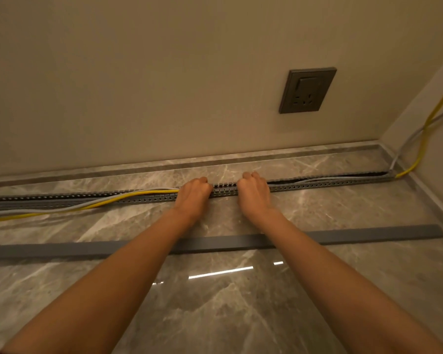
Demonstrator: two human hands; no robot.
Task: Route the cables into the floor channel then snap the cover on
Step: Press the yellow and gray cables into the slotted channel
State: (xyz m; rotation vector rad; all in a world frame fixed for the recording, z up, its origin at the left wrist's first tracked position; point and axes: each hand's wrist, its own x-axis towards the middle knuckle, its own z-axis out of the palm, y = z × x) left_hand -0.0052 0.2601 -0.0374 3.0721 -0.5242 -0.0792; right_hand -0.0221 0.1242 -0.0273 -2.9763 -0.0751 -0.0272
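Observation:
A long grey slotted floor channel [325, 184] runs along the marble floor near the wall. A yellow cable [128, 196] and a grey cable [97, 203] lie inside it on the right and spill out over its front wall on the left. My left hand [193, 194] is curled over the channel where the cables enter it, fingers pressing down on them. My right hand [253, 191] is curled over the channel a short way to the right. The flat grey cover strip [368, 233] lies loose on the floor nearer to me, under my forearms.
A dark wall socket [308, 90] sits on the beige wall above the channel. At the right corner the yellow and grey cables [420, 146] climb the side wall. A marble skirting ledge [292, 152] runs behind the channel. Glossy floor tiles lie in front.

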